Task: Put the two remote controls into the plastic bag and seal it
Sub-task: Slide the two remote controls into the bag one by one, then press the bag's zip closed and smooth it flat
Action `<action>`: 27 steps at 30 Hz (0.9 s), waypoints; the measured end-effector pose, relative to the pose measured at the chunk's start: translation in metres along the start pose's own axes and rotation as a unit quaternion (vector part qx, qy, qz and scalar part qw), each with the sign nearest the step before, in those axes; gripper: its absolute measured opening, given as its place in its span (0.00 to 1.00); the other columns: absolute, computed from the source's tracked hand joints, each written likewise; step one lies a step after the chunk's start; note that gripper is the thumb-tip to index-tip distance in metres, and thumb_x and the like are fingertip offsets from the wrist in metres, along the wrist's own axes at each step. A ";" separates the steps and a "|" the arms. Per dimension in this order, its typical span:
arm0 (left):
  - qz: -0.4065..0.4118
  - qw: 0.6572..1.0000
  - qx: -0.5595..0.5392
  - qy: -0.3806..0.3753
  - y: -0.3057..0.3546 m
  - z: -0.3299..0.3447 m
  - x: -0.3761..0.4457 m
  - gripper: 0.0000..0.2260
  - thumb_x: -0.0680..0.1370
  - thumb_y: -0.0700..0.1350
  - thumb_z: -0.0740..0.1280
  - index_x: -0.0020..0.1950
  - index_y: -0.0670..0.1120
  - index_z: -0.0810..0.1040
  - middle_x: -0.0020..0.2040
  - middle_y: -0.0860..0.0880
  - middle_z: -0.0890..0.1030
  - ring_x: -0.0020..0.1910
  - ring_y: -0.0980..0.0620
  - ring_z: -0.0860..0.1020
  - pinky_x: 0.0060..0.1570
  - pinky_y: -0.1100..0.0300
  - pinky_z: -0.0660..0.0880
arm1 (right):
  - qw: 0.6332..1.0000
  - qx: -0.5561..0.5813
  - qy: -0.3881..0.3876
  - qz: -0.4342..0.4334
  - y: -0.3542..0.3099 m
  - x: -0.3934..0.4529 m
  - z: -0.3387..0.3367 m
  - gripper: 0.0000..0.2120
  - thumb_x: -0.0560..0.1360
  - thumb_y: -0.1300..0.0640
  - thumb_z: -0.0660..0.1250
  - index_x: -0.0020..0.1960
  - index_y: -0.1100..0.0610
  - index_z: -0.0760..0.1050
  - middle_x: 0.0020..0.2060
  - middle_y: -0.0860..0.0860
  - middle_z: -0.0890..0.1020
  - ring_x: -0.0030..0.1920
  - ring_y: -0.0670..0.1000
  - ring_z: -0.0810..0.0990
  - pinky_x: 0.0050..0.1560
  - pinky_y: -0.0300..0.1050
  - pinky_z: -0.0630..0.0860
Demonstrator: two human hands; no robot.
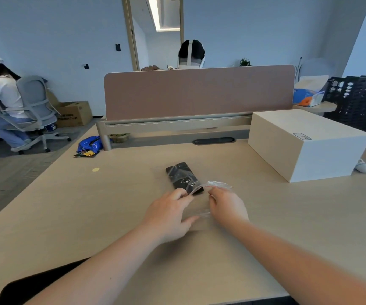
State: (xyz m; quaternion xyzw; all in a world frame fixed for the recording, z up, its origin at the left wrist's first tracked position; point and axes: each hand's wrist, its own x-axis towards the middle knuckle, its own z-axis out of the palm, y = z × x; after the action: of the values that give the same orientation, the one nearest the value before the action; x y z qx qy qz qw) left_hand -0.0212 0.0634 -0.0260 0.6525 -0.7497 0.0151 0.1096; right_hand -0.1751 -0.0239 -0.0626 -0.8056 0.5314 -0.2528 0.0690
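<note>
Two black remote controls (183, 178) lie side by side on the table, inside a clear plastic bag (218, 184) whose crumpled mouth has a red strip. Their near ends stick out toward me at the bag's mouth. My left hand (168, 214) rests its fingertips on the bag at the remotes' near end, with the thumb on loose clear plastic nearer to me. My right hand (226, 205) pinches the bag's edge just right of the remotes.
A large white box (305, 144) stands at the right on the wooden table (89, 205). A brown divider panel (199, 91) runs along the back, with a blue snack packet (89, 146) at its left end. People sit behind and to the left.
</note>
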 end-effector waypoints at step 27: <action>0.112 0.961 0.140 0.210 -0.046 0.009 -0.020 0.08 0.70 0.46 0.58 0.48 0.52 0.71 0.36 0.54 0.83 0.31 0.50 0.80 0.19 0.62 0.71 | 0.960 -0.212 0.045 -0.177 0.042 -0.005 -0.048 0.13 0.61 0.53 0.80 0.30 0.57 0.77 0.49 0.56 0.84 0.51 0.59 0.82 0.30 0.50 0.81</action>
State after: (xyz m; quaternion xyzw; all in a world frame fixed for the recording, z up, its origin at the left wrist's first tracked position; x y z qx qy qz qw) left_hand 0.0251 0.0748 -0.0436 0.5551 -0.7687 0.2689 0.1693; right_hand -0.2343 -0.0295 -0.0392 -0.8705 0.4246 -0.1787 -0.1732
